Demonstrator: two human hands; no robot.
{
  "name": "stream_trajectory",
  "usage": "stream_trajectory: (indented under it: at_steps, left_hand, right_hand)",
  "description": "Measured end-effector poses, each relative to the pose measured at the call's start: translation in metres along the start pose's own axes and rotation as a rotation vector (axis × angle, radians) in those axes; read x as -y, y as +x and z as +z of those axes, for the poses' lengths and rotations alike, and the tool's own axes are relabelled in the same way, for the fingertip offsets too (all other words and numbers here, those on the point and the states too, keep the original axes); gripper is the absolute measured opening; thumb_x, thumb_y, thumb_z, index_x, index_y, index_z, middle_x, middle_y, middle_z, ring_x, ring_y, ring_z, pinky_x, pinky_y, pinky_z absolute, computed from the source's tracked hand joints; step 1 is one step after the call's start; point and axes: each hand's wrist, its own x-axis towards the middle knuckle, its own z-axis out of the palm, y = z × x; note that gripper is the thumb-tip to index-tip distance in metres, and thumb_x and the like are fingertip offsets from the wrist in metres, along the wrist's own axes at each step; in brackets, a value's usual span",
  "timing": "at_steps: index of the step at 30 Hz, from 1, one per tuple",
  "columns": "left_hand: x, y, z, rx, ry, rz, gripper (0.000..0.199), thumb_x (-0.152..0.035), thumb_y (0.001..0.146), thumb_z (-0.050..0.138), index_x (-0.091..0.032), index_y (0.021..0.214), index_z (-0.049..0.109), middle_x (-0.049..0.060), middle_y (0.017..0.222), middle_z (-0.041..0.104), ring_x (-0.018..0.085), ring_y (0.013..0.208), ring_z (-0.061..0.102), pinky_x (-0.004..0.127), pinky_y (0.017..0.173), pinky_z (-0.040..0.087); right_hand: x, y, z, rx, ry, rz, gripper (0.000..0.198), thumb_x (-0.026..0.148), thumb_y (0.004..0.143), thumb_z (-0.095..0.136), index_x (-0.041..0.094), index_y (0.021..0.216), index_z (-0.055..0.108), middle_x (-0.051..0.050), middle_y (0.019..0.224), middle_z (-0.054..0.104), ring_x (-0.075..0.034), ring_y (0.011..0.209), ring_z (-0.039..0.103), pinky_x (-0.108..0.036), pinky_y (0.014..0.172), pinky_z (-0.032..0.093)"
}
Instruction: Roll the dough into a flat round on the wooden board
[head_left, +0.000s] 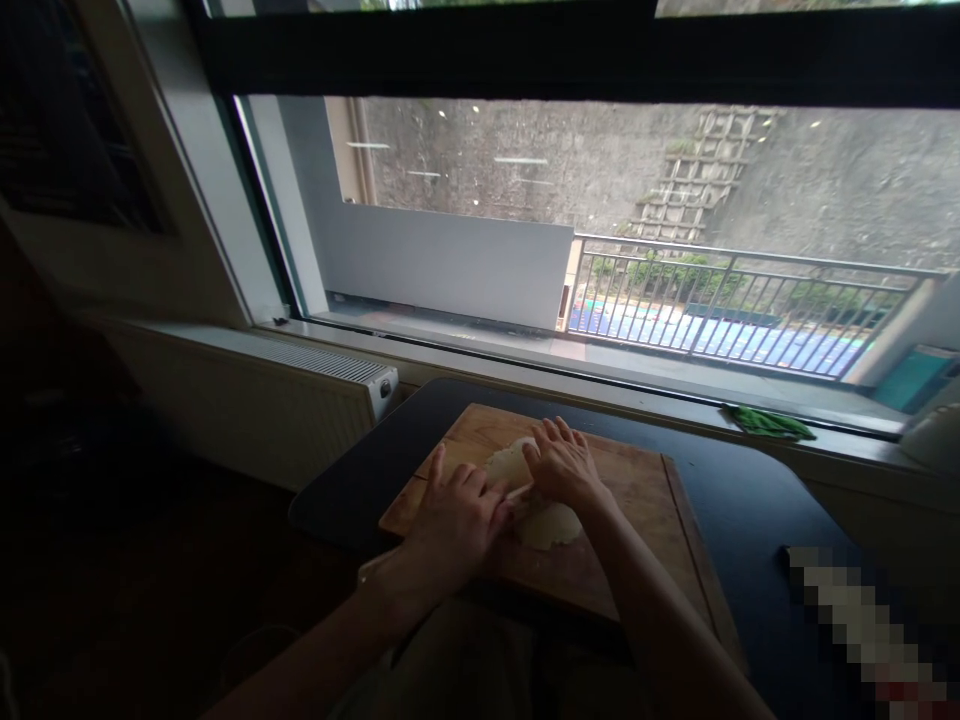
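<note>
Dough (551, 527) lies flat on wooden cutting board (646, 500), showing far and near of my fingers. Right hand (564, 465): fingers slightly spread. Left hand (459, 512): index extended, others bent; can't tell if pinching.

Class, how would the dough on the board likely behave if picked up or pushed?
The dough would probably flop and sag, since it lies flat and thin on the board. Its uneven edge suggests it might tear if pulled. Being flat, it seems unlikely to roll.

Bright window (480, 165), white radiator (277, 410), dark table (757, 520)
</note>
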Motion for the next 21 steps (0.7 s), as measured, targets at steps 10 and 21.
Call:
stream_trajectory:
  at_steps: [10,21]
  left_hand:
    - [-0.001,-0.034,-0.007,0.054,-0.09,-0.095,0.04,-0.033,0.082,0.057,-0.029,0.122,0.054,0.003,0.095,0.06,0.022,0.099,0.05,0.058,0.106,0.01]
    - [0.037,0.0,0.007,-0.103,-0.009,-0.223,0.029,-0.036,0.091,0.041,-0.03,0.108,0.065,0.003,0.089,0.063,0.022,0.095,0.053,0.058,0.104,0.014]
  right_hand:
    - [-0.017,-0.122,0.012,-0.073,-0.078,-0.002,0.059,0.041,0.093,0.017,0.008,0.139,0.034,-0.01,0.148,0.024,-0.02,0.138,0.008,-0.04,0.11,0.013]
    - [-0.011,-0.003,-0.005,0.04,0.021,0.085,0.05,0.044,0.093,0.022,0.02,0.133,0.043,-0.01,0.143,0.035,-0.026,0.133,0.023,-0.048,0.102,0.023]
